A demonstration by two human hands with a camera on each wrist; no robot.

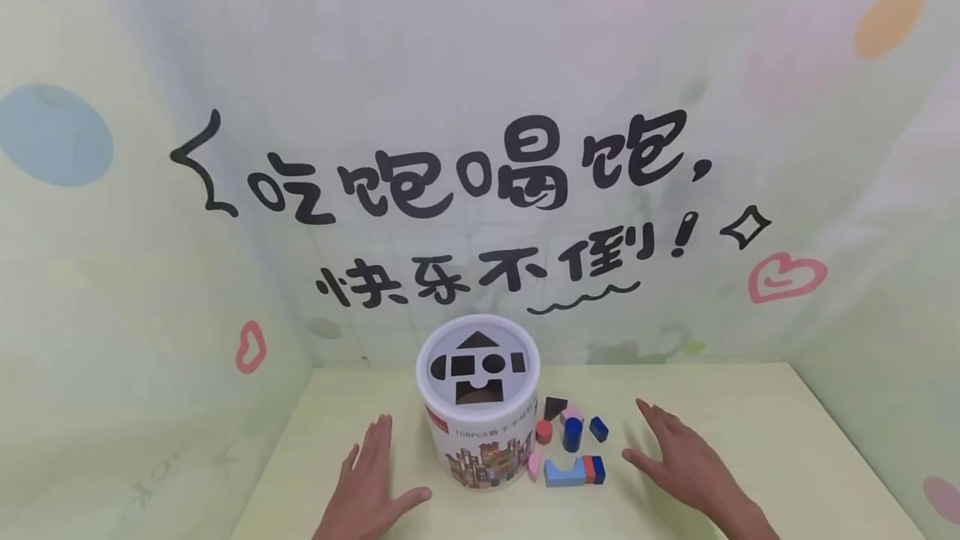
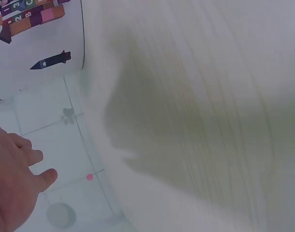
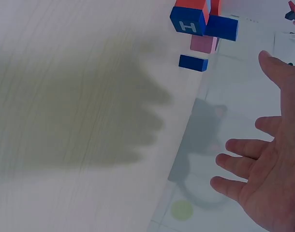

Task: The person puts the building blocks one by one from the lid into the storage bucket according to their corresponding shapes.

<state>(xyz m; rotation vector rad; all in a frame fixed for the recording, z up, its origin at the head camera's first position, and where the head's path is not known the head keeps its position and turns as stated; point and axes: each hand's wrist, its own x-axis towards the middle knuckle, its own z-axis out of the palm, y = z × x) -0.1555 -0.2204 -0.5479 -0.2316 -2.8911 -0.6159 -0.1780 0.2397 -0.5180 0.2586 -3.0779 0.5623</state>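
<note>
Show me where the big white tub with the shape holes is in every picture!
Head view: the white tub stands mid-table between the left hand and right hand, loose blocks at its right.
Left wrist view: only its printed side shows, top left corner.
Right wrist view: the tub is not in it.
Shared landmark: the pale wooden table, seen in all three views.

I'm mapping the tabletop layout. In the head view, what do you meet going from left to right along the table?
Left hand → white shape-sorter bucket → red cylinder block → blue cylinder block → dark blue block → right hand.
</note>
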